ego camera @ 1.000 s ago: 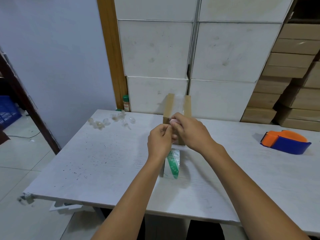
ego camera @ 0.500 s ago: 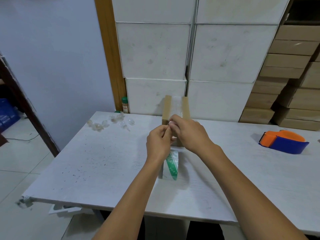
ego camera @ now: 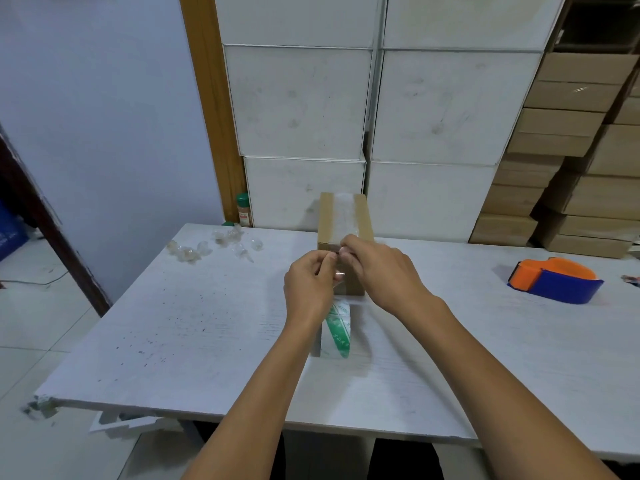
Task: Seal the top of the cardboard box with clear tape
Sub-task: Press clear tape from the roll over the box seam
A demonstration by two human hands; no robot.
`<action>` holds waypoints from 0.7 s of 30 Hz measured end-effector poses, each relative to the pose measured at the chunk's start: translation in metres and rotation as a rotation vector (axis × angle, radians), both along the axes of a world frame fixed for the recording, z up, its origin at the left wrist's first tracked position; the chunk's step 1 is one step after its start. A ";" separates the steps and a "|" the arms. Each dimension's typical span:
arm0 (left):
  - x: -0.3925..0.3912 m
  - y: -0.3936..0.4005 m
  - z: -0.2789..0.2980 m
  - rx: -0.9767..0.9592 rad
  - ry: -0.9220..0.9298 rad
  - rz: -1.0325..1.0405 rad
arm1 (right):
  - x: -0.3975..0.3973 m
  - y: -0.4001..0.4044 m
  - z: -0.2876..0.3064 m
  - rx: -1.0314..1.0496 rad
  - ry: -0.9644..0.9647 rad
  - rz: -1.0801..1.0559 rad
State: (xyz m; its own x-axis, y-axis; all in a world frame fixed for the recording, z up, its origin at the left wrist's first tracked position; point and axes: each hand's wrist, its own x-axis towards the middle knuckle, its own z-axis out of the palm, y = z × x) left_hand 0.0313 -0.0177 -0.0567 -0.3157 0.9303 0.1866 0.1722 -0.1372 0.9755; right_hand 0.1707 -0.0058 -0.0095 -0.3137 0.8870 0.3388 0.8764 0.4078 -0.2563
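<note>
White table, both hands at cardboard box, fingers seemingly pinching tape

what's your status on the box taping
Left hand and right hand pinching clear tape at near edge of cardboard box. Top strip laid. Nothing in the way.

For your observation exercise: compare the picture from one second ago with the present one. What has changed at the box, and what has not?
Very little. Both hands, left and right, remain pinched together at the near top edge of the cardboard box; only the view shifted slightly. The tape roll and orange-blue dispenser stayed put.
</note>
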 end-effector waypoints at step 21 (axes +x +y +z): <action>0.002 -0.006 0.008 -0.004 0.000 0.011 | 0.017 -0.015 -0.017 0.071 -0.003 -0.078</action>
State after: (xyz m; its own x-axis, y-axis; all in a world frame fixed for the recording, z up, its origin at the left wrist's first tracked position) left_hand 0.0336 -0.0242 -0.0486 -0.3258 0.9275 0.1833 0.1739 -0.1318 0.9759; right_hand 0.1872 -0.0210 -0.0263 -0.2455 0.8827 0.4008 0.9071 0.3550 -0.2263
